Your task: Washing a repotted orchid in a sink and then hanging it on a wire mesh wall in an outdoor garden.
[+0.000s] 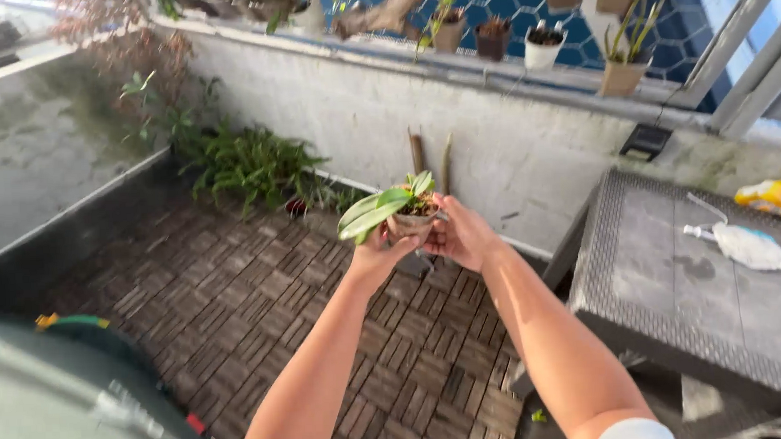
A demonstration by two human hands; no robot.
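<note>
A small brown pot with a green-leaved plant is held out in front of me over the wooden deck floor. My left hand cups the pot from below and on its left side. On the pot's right side, my right hand grips it with fingers wrapped around. Both arms reach forward from the bottom of the view. The long leaves droop to the left over my left hand.
A grey woven table stands at the right with a white bag and a yellow packet. Potted plants line the white wall's ledge. Ferns grow at the wall's foot. A dark bin sits at lower left.
</note>
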